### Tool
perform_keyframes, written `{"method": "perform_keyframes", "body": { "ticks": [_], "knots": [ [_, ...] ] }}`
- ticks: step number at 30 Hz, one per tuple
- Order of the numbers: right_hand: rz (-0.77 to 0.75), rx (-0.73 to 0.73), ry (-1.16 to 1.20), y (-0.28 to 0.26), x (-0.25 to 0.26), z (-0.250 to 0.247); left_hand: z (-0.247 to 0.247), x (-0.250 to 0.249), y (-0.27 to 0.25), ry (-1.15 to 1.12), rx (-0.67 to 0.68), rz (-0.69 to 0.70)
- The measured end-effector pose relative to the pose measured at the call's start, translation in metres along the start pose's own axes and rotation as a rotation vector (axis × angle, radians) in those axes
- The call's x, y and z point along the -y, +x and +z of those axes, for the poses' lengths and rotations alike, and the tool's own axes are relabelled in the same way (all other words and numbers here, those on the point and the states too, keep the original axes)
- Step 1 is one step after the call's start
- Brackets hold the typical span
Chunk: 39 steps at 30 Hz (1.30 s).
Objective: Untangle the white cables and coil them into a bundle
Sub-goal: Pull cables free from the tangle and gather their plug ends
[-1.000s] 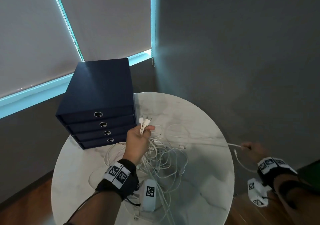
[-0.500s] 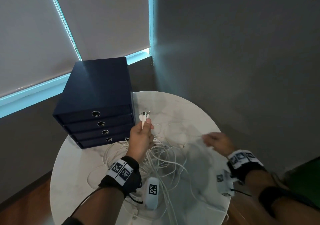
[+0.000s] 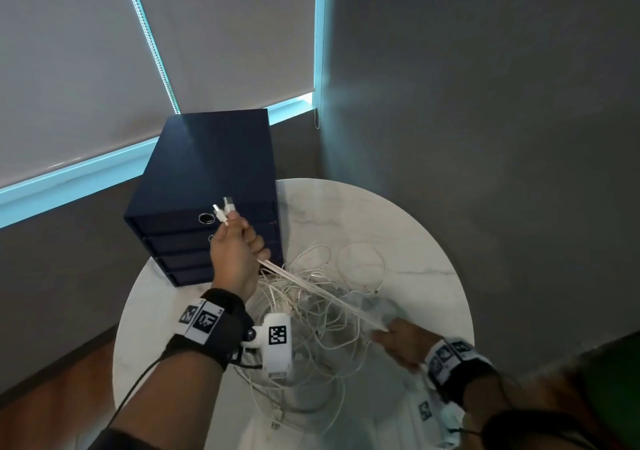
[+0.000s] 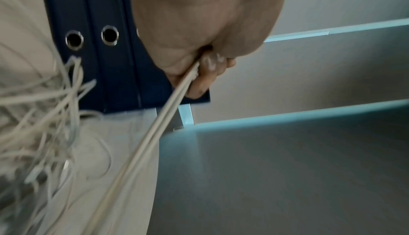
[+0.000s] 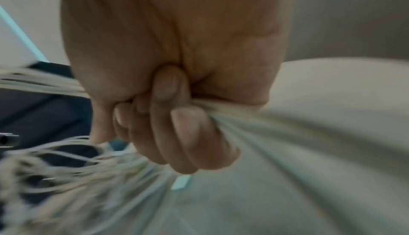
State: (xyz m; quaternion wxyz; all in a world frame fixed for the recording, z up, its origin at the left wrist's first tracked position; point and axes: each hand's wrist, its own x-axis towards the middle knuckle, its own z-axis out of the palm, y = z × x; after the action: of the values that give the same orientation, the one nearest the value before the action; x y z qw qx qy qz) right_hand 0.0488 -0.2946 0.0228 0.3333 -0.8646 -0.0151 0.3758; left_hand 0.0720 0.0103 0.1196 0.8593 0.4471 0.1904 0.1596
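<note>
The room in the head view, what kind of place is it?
Probably an office or a home study, in a corner by a window. A dark blue drawer box stands on a small round marble table, grey roller blinds cover the window, and the floor is wood.

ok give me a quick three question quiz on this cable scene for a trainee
1. True or false: both hands grip the cables.
2. What pokes out above the left hand?
3. The drawer box stands: A) on the floor, B) on the table, C) on the windowsill.

Key:
1. True; the right hand grips the stretched white cables too.
2. Cable plugs.
3. B.
</note>
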Motion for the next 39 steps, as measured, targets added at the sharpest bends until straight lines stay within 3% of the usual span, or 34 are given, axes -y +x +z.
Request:
{"method": "perform_keyframes", "body": {
  "ticks": [3,7,9,11,13,16,18,20,25,29,31,33,36,39],
  "knots": [
    [0.149,-0.104,-0.092,-0.017,-0.045,-0.036,-0.014,-0.006,0.008,-0.024,-0.008,-0.027],
    [0.190,-0.291,-0.177,-0.037,-0.064,-0.067,-0.010,0.010,-0.004,0.061,0.028,-0.101],
    [0.207,-0.307,-0.156,-0.037,-0.075,-0.079,-0.005,0.024,-0.014,0.122,0.041,-0.133],
    [0.249,-0.222,-0.218,-0.035,-0.082,-0.085,-0.001,0.039,-0.022,0.198,0.062,-0.152],
    [0.304,-0.043,-0.325,-0.037,-0.070,-0.083,-0.001,0.052,-0.027,0.275,0.079,-0.164],
    [0.251,0.036,-0.221,-0.028,-0.038,-0.077,-0.004,0.071,-0.033,0.342,0.080,-0.204],
    [0.256,-0.086,-0.016,-0.009,-0.022,-0.072,-0.006,0.082,-0.038,0.387,0.086,-0.236],
    [0.204,-0.188,0.048,0.013,-0.007,-0.060,-0.006,0.090,-0.046,0.422,0.088,-0.250],
    [0.248,-0.370,-0.068,0.048,0.021,-0.002,-0.007,0.098,-0.056,0.446,0.070,-0.273],
    [0.249,-0.332,-0.162,0.053,0.032,0.015,-0.015,0.092,-0.047,0.433,0.023,-0.295],
    [0.233,-0.292,0.016,0.054,0.042,0.006,-0.016,0.087,-0.043,0.369,-0.022,-0.314],
    [0.164,-0.252,0.349,0.053,0.059,-0.004,-0.012,0.082,-0.042,0.306,-0.047,-0.353],
    [-0.051,-0.245,0.820,0.037,0.095,-0.014,0.001,0.080,-0.043,0.233,-0.019,-0.409],
    [-0.298,-0.152,0.782,0.007,0.126,-0.011,0.016,0.076,-0.042,0.235,0.063,-0.449]
  ]
}}
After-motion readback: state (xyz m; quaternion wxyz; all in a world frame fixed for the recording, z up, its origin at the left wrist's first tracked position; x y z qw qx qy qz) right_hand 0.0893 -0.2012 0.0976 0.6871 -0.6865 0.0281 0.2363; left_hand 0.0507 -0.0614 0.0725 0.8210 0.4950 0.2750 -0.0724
